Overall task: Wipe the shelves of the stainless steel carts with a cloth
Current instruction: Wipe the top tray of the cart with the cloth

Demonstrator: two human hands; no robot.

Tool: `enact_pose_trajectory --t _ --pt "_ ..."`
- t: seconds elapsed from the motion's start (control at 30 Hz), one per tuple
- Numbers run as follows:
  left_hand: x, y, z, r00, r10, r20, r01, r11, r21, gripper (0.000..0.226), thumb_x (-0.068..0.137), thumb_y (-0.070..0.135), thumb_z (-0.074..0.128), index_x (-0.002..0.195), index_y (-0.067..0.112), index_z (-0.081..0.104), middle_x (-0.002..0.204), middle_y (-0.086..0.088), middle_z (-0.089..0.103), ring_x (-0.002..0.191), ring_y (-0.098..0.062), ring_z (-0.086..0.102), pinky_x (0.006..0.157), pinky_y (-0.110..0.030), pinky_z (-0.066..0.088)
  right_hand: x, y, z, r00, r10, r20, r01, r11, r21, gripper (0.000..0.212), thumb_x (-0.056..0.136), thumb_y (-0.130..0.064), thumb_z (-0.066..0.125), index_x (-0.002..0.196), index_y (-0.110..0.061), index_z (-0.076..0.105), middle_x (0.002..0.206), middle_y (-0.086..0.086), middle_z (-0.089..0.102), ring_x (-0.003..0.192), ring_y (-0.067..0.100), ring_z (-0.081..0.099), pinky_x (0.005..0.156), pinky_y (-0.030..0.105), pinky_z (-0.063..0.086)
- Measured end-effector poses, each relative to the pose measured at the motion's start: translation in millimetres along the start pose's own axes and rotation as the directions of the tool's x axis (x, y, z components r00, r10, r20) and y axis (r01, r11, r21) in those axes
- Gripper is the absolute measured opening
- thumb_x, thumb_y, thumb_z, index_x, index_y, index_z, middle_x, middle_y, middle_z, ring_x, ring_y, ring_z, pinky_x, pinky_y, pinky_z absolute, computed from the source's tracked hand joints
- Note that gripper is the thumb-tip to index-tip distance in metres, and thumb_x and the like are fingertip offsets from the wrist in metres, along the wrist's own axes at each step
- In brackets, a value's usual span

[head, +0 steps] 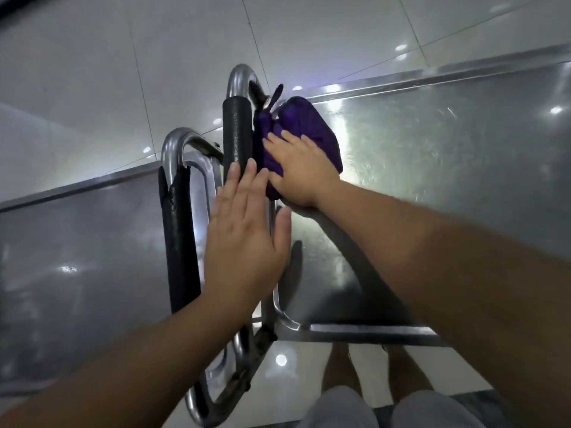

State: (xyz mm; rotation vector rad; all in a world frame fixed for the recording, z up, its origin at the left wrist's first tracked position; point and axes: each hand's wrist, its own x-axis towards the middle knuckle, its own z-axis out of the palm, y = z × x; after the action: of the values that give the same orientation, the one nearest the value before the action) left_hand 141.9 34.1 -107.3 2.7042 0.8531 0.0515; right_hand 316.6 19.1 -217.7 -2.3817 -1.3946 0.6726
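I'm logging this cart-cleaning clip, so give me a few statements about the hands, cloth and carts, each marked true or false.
1. The right hand presses a purple cloth on the right cart's shelf. True.
2. The left hand holds the cloth. False: it lies flat, fingers straight, against the padded handle.
3. Two carts stand side by side. True.
4. The cloth is white. False: purple.

— Counts, quick. What have you got there?
— Two steel carts: left cart [77, 242], right cart [448, 168], one top shelf each. Two padded handles, left handle [180, 242] and right handle [237, 131].
— Cloths?
— One purple cloth [304, 128]. You've two hands in view: left hand [247, 236], right hand [304, 171]. Two legs at the bottom.
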Motion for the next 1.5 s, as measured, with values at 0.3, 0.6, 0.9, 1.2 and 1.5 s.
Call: enact_pose_trajectory --t 0.3,0.6,0.9,1.2,1.5 --pt "-3 4 -4 1.000 -0.008 0.023 0.008 1.000 -0.004 0.057 0.110 0.043 0.040 0.161 0.016 0.033 0.172 0.000 0.022 0.161 -0.011 0.001 0.130 -0.048 0.014 -227 -35 87 0.948 -0.272 0.167 0.280 0.960 -0.027 0.068 0.098 -0.048 0.045 0.161 -0.025 0.032 0.168 -0.005 0.030 0.158 0.015 0.014 0.129 0.041 0.005" --pt "-3 7 -7 0.999 -0.002 0.048 0.003 1.000 -0.009 0.061 0.109 0.047 0.035 0.162 0.018 0.030 0.173 0.000 0.018 0.160 -0.011 -0.002 0.130 -0.048 0.009 -341 101 40 0.945 0.314 -0.088 -0.315 0.949 0.009 0.068 0.097 -0.046 0.039 0.161 -0.022 0.031 0.166 -0.001 0.033 0.156 0.019 0.021 0.126 0.046 0.017" --pt "-3 9 -4 1.000 -0.003 0.030 0.003 1.000 0.015 0.062 0.110 0.048 0.036 0.162 0.016 0.029 0.173 0.000 0.018 0.160 -0.010 -0.002 0.130 -0.049 0.011 -325 111 28 0.555 0.782 -0.282 -0.745 0.619 0.250 0.073 0.097 -0.043 0.042 0.159 -0.006 0.030 0.165 0.017 0.033 0.152 0.038 0.027 0.121 0.059 0.026" --pt "-1 10 0 1.000 0.000 -0.003 0.000 0.999 0.036 0.062 0.107 0.047 0.039 0.160 0.016 0.033 0.172 -0.001 0.023 0.161 -0.012 0.002 0.130 -0.048 0.012 -131 8 39 0.998 -0.063 -0.012 0.062 0.996 -0.069 0.069 0.099 -0.050 0.043 0.162 -0.027 0.027 0.169 -0.008 0.025 0.158 0.014 0.014 0.129 0.042 0.008" --pt "0 3 1 1.000 0.018 -0.003 -0.017 0.998 0.068 0.062 0.109 0.047 0.034 0.162 0.015 0.029 0.173 0.000 0.018 0.160 -0.012 -0.001 0.129 -0.040 0.004 -124 125 -29 0.871 0.417 -0.259 -0.417 0.907 0.057 0.064 0.100 -0.043 0.044 0.159 -0.020 0.033 0.166 0.001 0.033 0.155 0.026 0.023 0.127 0.049 0.016"
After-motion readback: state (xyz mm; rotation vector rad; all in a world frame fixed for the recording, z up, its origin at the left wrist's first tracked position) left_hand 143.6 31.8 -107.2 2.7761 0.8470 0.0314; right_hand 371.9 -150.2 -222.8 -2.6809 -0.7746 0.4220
